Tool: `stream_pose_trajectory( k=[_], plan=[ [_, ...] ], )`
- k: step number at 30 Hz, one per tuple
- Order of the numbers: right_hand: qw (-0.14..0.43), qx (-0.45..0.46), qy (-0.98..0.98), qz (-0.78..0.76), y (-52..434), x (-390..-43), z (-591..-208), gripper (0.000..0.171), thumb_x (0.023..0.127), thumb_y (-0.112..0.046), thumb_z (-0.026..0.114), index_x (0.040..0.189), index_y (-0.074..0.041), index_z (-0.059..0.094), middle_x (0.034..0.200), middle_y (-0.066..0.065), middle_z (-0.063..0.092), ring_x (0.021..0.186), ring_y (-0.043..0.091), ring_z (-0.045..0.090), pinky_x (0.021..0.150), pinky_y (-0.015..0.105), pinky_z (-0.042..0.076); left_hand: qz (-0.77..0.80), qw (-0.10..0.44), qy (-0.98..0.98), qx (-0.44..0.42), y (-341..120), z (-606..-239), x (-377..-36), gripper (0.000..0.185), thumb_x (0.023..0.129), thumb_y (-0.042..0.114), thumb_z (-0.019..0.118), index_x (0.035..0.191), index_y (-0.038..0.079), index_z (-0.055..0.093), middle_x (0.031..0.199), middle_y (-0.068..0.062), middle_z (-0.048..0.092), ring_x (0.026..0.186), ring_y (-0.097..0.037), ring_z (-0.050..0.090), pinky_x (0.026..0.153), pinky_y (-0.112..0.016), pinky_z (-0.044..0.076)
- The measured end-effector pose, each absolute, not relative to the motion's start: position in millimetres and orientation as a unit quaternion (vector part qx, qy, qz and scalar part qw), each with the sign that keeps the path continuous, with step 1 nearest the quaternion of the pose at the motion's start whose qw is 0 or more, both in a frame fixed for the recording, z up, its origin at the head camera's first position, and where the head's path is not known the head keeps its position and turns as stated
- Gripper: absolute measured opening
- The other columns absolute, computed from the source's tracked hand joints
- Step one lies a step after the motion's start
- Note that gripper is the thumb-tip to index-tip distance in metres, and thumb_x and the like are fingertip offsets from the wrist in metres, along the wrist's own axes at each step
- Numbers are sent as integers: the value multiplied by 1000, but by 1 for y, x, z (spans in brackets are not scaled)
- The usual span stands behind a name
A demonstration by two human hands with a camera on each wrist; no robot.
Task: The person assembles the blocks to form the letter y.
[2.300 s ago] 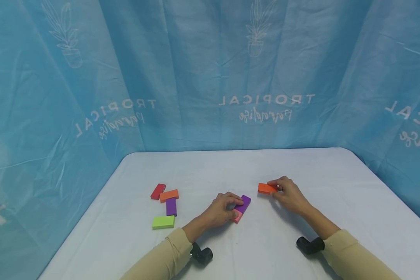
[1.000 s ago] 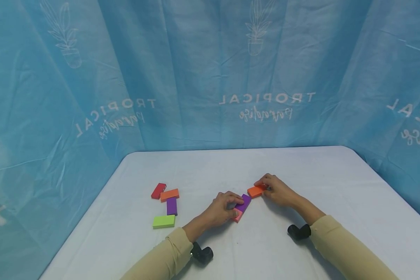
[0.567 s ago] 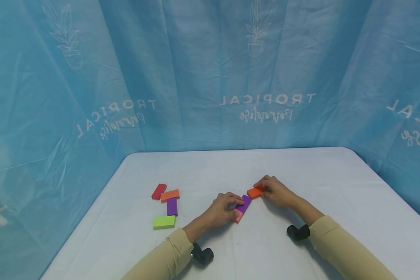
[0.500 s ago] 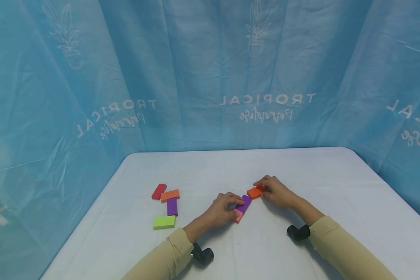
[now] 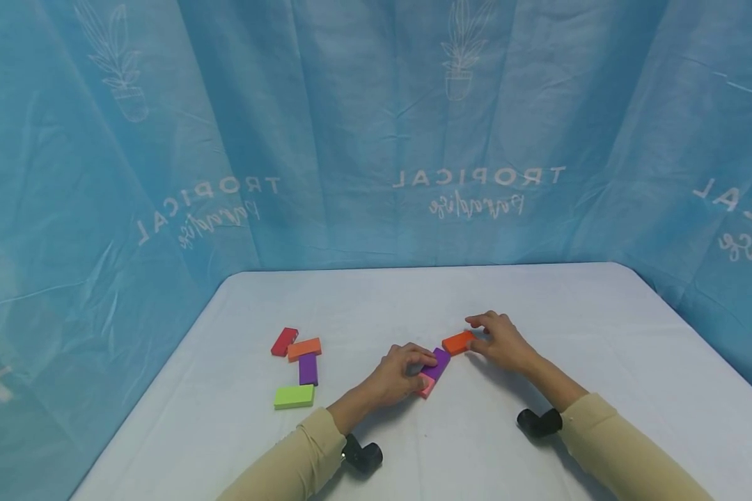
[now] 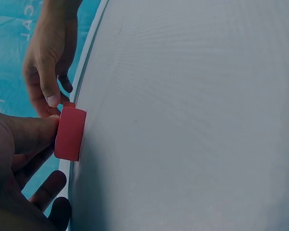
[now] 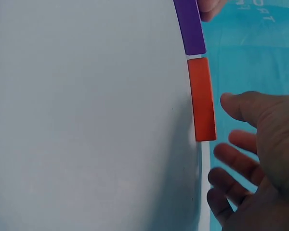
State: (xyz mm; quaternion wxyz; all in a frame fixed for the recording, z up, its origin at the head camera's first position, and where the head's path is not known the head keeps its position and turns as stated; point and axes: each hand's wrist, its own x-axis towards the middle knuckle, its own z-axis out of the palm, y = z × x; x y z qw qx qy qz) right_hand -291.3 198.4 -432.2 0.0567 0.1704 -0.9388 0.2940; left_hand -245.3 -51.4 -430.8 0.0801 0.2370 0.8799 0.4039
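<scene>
Now the right hand (image 5: pixel 504 342) has let go of the orange block (image 5: pixel 458 342), fingers spread just beside it; the block lies flat on the desk (image 5: pixel 539 306), end to end with the purple block (image 5: pixel 439 362). Meanwhile the left hand (image 5: pixel 396 376) pinches the purple and pink blocks (image 5: pixel 425 387), so the placing looks finished.

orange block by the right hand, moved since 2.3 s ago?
Yes. The orange block has slid left across the table and now lies end to end with the purple block, which stayed put. The right hand has let go.
</scene>
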Motion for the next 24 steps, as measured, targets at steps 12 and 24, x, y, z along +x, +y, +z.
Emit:
stream_pose_trajectory(
  k=[12, 24],
  plan=[
    [77, 114, -947, 292, 197, -287, -435, 44, 82, -24, 69, 120, -2, 62, 108, 14, 64, 93, 24, 50, 76, 35, 41, 409, 83, 878, 233, -51, -427, -244, 31, 84, 7, 65, 115, 12, 67, 128, 4, 56, 124, -22, 40, 101, -48, 29],
    [68, 75, -954, 282, 187, -285, -434, 42, 82, -27, 70, 116, -3, 64, 105, 14, 66, 96, 27, 50, 77, 40, 42, 411, 87, 878, 230, -51, -430, -245, 31, 85, 8, 64, 115, 13, 67, 129, 4, 56, 123, -21, 40, 100, -47, 31]
  ],
)
